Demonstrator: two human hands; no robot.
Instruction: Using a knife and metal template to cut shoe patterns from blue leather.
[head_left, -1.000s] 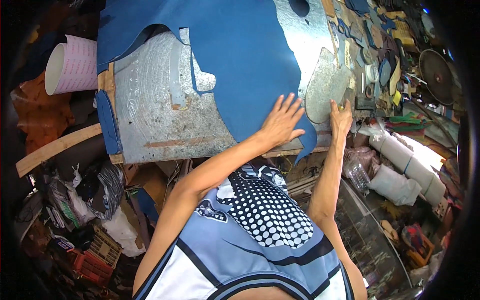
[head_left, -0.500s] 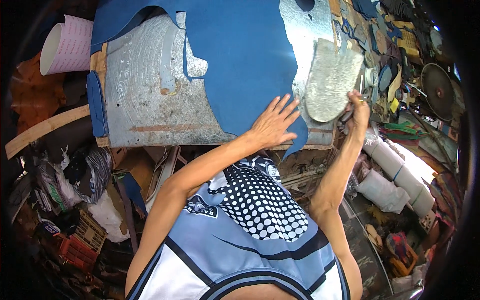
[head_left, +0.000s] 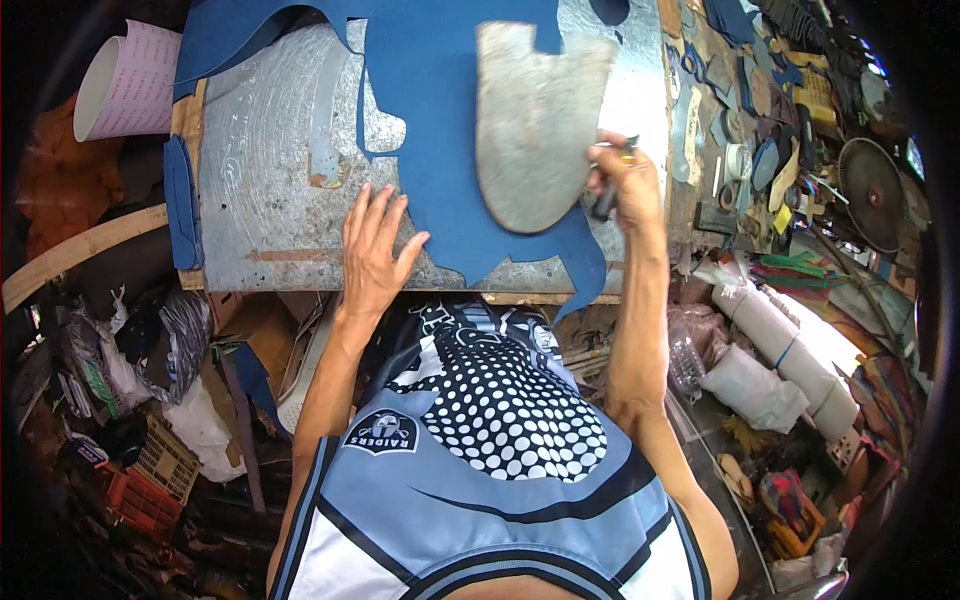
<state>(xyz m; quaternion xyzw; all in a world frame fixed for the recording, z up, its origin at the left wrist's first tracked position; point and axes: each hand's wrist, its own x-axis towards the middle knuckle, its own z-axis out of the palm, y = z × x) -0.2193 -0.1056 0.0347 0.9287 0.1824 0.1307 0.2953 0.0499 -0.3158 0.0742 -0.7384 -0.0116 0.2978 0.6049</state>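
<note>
A grey, U-shaped template (head_left: 540,130) with a notched top edge is over a large blue leather-like sheet (head_left: 430,190). My right hand (head_left: 632,188) grips the template by its right edge. Also in that hand is a slim dark tool (head_left: 603,204), its kind mostly hidden by the fingers. The template is slightly blurred, and I cannot tell whether it touches the sheet. My left hand (head_left: 372,255) lies open on the metal-topped table (head_left: 270,180), fingers spread, just left of the sheet's ragged edge.
To the right are offcuts, tape rolls (head_left: 738,160) and a pale strip (head_left: 692,135). A fan (head_left: 872,193) stands farther right. Beyond the table's left edge is a rolled pink-and-white sheet (head_left: 135,80). Plastic bags (head_left: 185,335) and crates (head_left: 150,500) crowd the lower left.
My right hand has carried the template leftward from the table's right side to over the blue sheet. My left hand has moved left off the sheet onto the metal.
</note>
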